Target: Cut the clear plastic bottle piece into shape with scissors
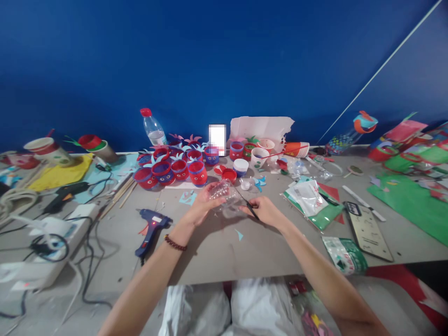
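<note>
Left hand (202, 204) closed around a clear, ribbed plastic bottle piece (224, 193), held just above the grey tabletop (217, 252) near the front-centre. Right hand (266, 210) gripping dark-handled scissors (249, 205), blades touching the plastic piece. Blue hot-glue gun (150, 226) lies left of the hands; red-and-blue decorated cups (171, 169) stand behind.

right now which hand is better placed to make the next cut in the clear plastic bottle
Right, probably. The right hand already holds the scissors, whose blades point at the clear plastic bottle. The left hand has its grip around the bottle, steadying it above the table.
</note>
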A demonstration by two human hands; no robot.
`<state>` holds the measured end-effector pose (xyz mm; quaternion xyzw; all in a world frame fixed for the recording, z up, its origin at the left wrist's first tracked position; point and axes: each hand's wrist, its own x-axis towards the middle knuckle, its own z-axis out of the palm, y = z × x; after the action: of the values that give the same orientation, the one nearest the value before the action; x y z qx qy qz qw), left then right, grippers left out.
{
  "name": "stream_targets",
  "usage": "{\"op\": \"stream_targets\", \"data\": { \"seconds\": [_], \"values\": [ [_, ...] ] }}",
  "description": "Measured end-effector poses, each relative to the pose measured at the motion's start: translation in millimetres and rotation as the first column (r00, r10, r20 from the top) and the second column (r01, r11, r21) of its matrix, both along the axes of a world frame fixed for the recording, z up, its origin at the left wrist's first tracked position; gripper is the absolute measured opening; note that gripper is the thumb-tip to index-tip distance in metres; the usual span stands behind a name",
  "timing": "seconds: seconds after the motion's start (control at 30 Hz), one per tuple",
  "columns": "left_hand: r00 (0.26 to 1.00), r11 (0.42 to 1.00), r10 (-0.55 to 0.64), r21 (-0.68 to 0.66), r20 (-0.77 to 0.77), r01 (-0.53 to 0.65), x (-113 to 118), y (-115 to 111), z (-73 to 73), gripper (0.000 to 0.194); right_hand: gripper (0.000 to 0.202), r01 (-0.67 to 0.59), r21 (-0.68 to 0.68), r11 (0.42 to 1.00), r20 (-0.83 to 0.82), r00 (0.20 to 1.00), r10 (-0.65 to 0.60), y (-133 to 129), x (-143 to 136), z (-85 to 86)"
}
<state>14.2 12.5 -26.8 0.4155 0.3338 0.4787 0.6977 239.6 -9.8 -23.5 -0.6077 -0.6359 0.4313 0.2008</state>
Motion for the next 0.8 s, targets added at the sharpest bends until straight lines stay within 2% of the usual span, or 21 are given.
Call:
{"op": "stream_targets", "data": {
  "seconds": [0.33,0.47,0.63,0.8],
  "values": [
    [1.0,0.999,-0.013,-0.031,0.022,0.013,-0.8,1.5,1.1,0.056,0.052,0.009,0.009,1.0,-0.002,1.0,-0.009,2.1,3.0,-2.0],
    [0.998,0.997,-0.04,-0.058,0.048,0.042,-3.6,2.2,2.9,0.053,0.052,0.013,-0.071,0.997,-0.09,0.996,-0.02,0.5,1.9,0.2],
    [0.995,0.997,-0.051,-0.053,0.085,0.056,-3.7,1.6,5.2,0.053,0.056,-0.013,-0.168,0.986,-0.284,0.958,-0.036,-0.5,0.9,0.3],
    [0.998,0.999,-0.023,-0.043,0.053,0.025,-1.2,0.9,6.7,0.055,0.054,-0.062,-0.201,0.978,-0.34,0.94,-0.01,0.6,-0.9,-2.8]
  ]
}}
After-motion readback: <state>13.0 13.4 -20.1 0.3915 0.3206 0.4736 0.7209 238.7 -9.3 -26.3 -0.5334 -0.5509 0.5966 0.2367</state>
